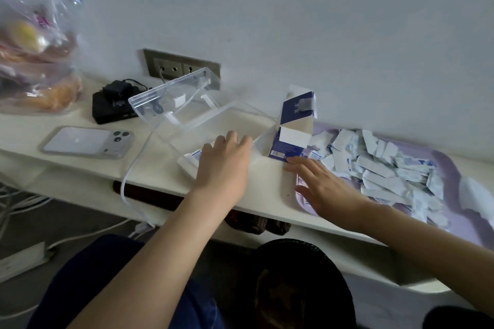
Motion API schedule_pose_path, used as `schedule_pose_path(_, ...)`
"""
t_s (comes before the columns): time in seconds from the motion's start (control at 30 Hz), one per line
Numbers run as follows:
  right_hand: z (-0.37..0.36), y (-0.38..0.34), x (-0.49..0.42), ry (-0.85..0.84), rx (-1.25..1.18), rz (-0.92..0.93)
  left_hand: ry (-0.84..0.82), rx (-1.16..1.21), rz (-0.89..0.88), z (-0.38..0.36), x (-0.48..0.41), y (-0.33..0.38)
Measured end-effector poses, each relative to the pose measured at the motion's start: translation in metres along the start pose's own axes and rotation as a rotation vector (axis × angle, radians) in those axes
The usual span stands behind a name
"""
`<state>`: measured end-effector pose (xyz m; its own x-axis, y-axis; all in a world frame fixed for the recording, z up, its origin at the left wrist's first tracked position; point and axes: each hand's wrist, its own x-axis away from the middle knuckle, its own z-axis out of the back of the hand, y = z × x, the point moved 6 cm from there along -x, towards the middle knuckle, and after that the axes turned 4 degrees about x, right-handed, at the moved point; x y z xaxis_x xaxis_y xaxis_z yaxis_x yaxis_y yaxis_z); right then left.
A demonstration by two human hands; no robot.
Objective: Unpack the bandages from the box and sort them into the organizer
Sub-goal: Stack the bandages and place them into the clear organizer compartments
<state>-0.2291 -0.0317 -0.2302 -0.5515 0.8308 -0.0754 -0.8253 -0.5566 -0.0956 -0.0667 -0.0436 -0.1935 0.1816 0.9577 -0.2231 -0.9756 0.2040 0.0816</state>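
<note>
Right now, left hand flat and palm down, low over the front right part of the see-through organizer. Fingers straight and close together, nothing held that shows. Just left of that hand, a few white bandage packs lying inside the organizer by its front wall. Organizer lid up and tipped back toward the wall.

Right beside the organizer, on its right: blue and white bandage box, standing up, top flaps open. Near the middle of the worktop, a bit back from the front edge.

Right hand also flat and palm down, fingers spread wide, gripping nothing. Fingertips close to the bottom of the bandage box; hard to tell if touching. Palm over the left end of a purple tray.

On the tray, toward the right end of the worktop, a big heap of bandages in white and blue wrappers.

Over at the left end: a phone face down near the front edge, a black charger behind it by the wall, and a plastic bag of food in the far left corner. Up on the wall, a socket plate. Hanging off the front edge, a white cable.
</note>
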Motion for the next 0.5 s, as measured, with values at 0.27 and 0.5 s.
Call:
schedule_pose_path(0.27,0.005,0.065,0.057,-0.083,0.032,-0.234,0.108,0.045,-0.229,-0.013,-0.009,0.083)
schedule_pose_path(0.5,-0.006,0.11,0.084,-0.152,0.05,-0.423,-0.175,0.113,-0.405,-0.049,-0.009,0.148)
